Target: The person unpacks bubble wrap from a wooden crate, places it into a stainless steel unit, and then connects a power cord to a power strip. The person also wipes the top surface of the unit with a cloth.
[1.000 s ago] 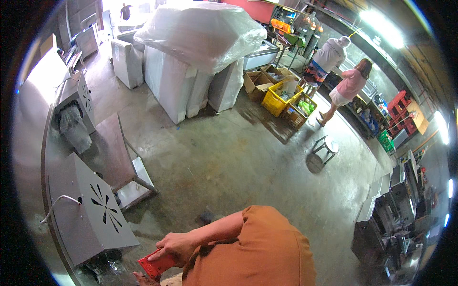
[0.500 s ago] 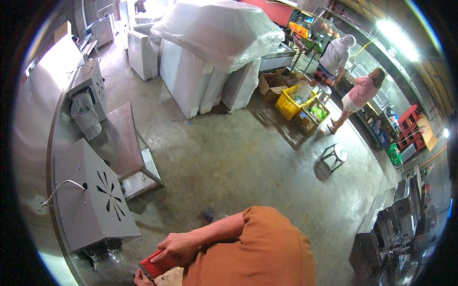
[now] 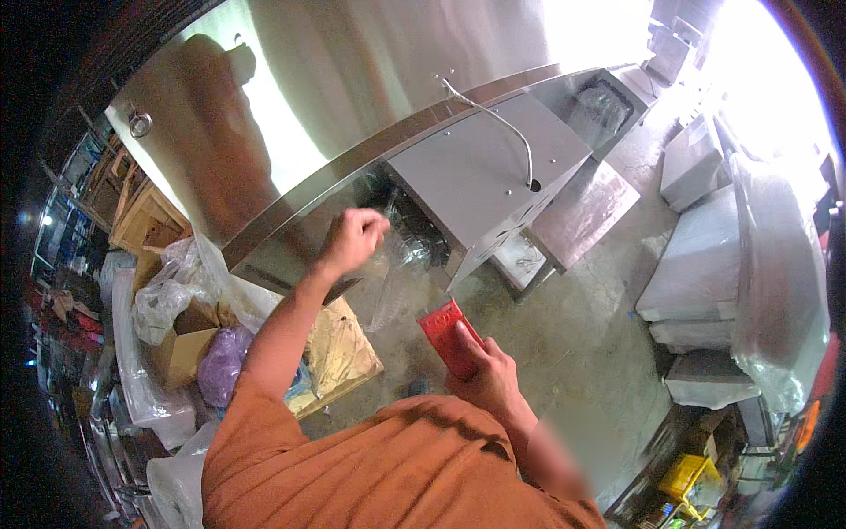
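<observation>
My right hand (image 3: 487,377) grips a flat red box-shaped object (image 3: 450,338), with the thumb lying along its face; its exact kind I cannot make out. Raised to the left, my left hand (image 3: 355,240) has its fingers curled in, and anything inside them is hidden. The left hand is in front of the lower edge of a big shiny metal panel (image 3: 308,79). Between and beyond the hands is a grey metal box (image 3: 489,167) with cut-out slots and a white cable (image 3: 515,123) coming from a hole. Clear plastic wrap (image 3: 407,247) hangs beneath the box.
Down to the left are a wooden crate (image 3: 152,216), a cardboard box (image 3: 187,353), a purple bag (image 3: 222,368) and a yellowish wrapped panel (image 3: 339,348). Plastic-wrapped white blocks (image 3: 696,256) stand at the right, with a yellow basket (image 3: 687,476) below them. A low table (image 3: 586,212) adjoins the grey box.
The view has swung left toward the shiny panel. My left hand, earlier beside the red object, is now raised and apart from it. The red object remains in my right hand.
</observation>
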`<control>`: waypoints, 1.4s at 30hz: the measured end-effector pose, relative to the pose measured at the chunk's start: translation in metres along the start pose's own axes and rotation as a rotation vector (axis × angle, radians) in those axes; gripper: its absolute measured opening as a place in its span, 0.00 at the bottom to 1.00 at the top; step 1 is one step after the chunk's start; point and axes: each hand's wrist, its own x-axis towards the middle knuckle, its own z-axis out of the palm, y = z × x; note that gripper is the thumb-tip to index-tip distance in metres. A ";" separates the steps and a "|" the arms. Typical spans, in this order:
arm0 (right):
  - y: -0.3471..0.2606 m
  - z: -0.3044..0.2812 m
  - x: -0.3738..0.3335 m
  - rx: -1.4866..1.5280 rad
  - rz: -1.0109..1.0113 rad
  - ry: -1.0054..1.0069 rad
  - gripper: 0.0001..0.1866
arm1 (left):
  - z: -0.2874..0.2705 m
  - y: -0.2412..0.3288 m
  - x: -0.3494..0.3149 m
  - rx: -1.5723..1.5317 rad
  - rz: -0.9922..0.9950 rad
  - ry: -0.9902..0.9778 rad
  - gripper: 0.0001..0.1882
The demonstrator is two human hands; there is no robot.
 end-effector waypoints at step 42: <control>0.085 0.088 0.057 -0.064 0.255 -0.234 0.45 | 0.074 0.003 0.038 0.613 -0.096 0.160 0.22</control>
